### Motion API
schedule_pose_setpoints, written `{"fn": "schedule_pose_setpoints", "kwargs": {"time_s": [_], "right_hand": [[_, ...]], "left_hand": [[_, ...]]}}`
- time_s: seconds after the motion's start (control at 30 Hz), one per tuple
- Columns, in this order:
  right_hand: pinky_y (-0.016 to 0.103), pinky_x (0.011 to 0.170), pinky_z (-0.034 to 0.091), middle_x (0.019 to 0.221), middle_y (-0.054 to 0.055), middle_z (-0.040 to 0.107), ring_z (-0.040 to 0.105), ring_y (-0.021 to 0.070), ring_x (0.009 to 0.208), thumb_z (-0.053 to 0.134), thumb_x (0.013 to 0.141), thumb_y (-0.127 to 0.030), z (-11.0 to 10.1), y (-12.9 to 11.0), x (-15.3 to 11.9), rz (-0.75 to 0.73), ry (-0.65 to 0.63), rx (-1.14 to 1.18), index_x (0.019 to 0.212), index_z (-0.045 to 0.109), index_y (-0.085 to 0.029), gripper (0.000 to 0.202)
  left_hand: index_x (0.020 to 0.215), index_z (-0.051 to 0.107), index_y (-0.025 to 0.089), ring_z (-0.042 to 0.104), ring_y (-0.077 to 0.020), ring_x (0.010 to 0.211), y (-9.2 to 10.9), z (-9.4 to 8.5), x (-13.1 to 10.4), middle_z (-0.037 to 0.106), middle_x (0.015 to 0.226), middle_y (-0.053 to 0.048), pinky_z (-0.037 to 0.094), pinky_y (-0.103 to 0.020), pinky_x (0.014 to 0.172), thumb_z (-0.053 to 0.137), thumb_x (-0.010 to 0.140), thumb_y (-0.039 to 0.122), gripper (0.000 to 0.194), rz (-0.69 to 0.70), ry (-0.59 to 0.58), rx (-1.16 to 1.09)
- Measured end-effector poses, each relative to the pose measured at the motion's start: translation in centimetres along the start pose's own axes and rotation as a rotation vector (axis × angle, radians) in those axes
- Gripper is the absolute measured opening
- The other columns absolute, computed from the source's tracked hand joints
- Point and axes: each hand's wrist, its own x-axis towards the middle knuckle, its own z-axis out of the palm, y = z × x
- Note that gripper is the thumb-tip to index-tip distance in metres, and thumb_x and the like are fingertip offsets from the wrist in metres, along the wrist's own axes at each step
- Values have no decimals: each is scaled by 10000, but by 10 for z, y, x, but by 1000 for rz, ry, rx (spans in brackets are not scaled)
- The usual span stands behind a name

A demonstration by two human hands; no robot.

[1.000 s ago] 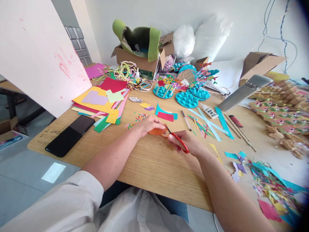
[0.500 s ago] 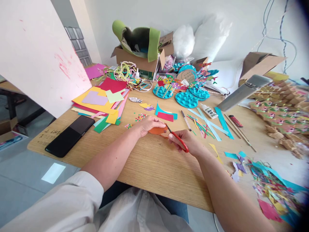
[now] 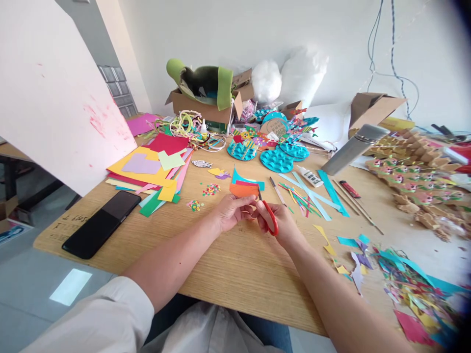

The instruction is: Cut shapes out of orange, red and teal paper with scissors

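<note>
Between the fingers of my left hand is a piece of orange paper, raised above the table. My right hand grips a pair of red-handled scissors, whose dark blades point up at the paper's right edge. Whether the blades are on the paper or just beside it, I cannot tell. Behind the orange piece lie a red paper strip and a curved turquoise paper offcut, both partly covered from view. Small round paper dots are scattered left of my hands.
A black phone and a stack of coloured paper lie to the left. On the right are a white glue bottle, a grey metal flask, thin paper strips and a heap of paper scraps. Turquoise egg-tray pieces stand behind.
The orange paper has turned and now shows a straight upper edge in front of the red strip. Both hands have come closer together. The camera view has shifted slightly.
</note>
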Motion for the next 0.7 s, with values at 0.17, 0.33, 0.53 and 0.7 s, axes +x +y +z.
{"fn": "schedule_pose_setpoints", "kwargs": {"time_s": [0.17,0.33,0.53,0.7], "right_hand": [[242,399,290,420,-13,491,408,100,366,554,736,-806,8,-3,-4,-22,-6,-58,574,531,-190,638],[232,378,273,444,-15,500,431,105,374,630,705,-772,14,2,-5,-21,-29,-40,616,567,-174,607],[233,386,288,445,-9,509,448,110,376,615,717,-775,15,6,-3,-32,-15,-34,594,540,-178,614],[234,389,285,446,-6,515,433,106,375,591,734,-779,15,5,-3,-29,-29,-37,612,562,-175,617]], "left_hand": [[768,674,118,560,-86,547,-9,3,4,650,687,-7,430,-232,532,891,563,333,368,80,144,53],[728,665,129,548,-88,550,-9,2,4,634,676,0,382,-229,506,854,561,292,300,134,248,48],[717,663,127,566,-95,564,-10,4,4,650,698,-15,393,-228,512,818,558,253,255,152,280,50],[710,656,130,577,-106,584,-12,3,5,649,694,-13,418,-238,525,821,552,261,263,159,271,66]]}}
